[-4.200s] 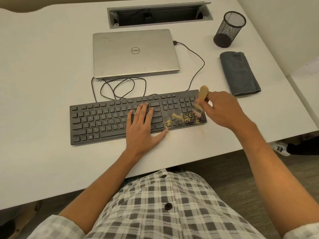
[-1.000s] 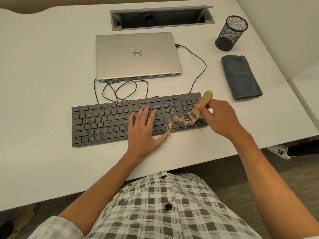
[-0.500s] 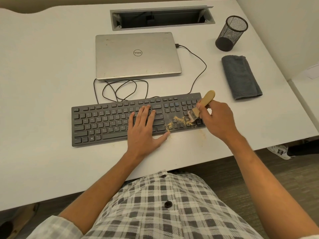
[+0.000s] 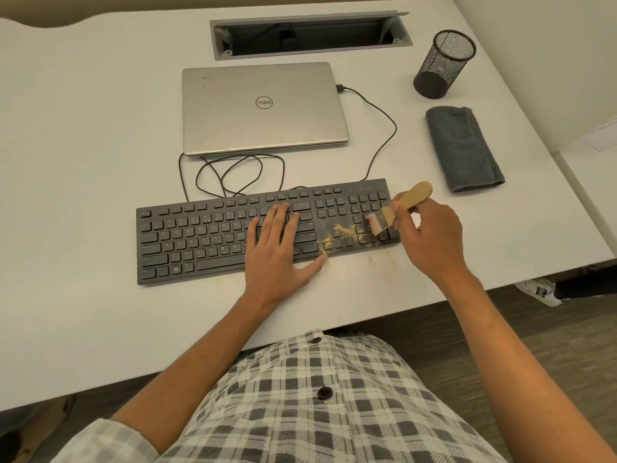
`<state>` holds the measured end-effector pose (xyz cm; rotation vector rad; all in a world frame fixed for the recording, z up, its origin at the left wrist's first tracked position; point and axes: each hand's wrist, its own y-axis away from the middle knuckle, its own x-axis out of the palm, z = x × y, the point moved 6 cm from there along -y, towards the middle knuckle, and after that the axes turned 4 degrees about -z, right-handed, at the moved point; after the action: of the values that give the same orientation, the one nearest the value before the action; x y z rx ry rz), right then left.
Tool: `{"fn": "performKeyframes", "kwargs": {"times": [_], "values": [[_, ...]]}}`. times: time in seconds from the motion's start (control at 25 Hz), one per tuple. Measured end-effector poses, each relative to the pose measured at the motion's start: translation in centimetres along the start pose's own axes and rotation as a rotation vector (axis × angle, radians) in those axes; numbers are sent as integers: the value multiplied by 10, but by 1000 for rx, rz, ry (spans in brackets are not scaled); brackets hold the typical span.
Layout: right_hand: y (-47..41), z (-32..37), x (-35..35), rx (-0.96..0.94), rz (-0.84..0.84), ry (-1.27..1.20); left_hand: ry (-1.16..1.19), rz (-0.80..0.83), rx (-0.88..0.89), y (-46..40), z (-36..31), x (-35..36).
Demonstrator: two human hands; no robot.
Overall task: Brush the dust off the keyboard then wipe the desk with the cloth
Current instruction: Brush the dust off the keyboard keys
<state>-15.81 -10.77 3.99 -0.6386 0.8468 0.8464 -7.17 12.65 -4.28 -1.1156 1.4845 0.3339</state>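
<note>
A black keyboard (image 4: 200,235) lies across the white desk (image 4: 83,145). Yellowish dust (image 4: 340,233) covers keys on its right part, and a few specks lie on the desk just in front. My left hand (image 4: 275,252) rests flat on the middle keys, fingers straight, thumb on the desk at the front edge. My right hand (image 4: 427,235) grips a small wooden-handled brush (image 4: 397,208), whose bristles touch the number-pad keys at the keyboard's right end. A folded grey cloth (image 4: 462,148) lies on the desk to the right, beyond the keyboard.
A closed silver laptop (image 4: 263,106) sits behind the keyboard, its cable (image 4: 384,135) looping down to coils between them. A black mesh pen cup (image 4: 444,63) stands at the back right, above the cloth. An open cable hatch (image 4: 310,33) is at the desk's rear.
The brush has shifted slightly right and up on the number pad since a second ago, and the dust patch has thinned at its right side. My left hand has stayed put.
</note>
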Motion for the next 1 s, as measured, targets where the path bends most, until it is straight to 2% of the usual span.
{"fn": "performKeyframes", "kwargs": {"times": [0.16, 0.28, 0.4, 0.52, 0.68, 0.8, 0.92, 1.0], "values": [[8, -4, 4, 7, 55, -54, 5, -1, -2, 0, 0, 0], [7, -5, -2, -9, -13, -31, -2, 8, -3, 0, 0, 0], [7, -3, 2, -6, 84, -17, 0, 9, -6, 1, 1, 0], [8, -2, -1, -20, 19, -26, 4, 3, -2, 0, 0, 0], [13, -7, 6, 30, 77, -123, 16, -9, -9, 1, 0, -1], [18, -10, -3, 30, 3, -121, 17, -1, -5, 0, 0, -1], [22, -11, 4, 62, 93, -158, 11, 6, -10, 1, 1, 0], [22, -9, 5, 31, 48, -152, 13, 8, -7, 1, 1, 0]]}}
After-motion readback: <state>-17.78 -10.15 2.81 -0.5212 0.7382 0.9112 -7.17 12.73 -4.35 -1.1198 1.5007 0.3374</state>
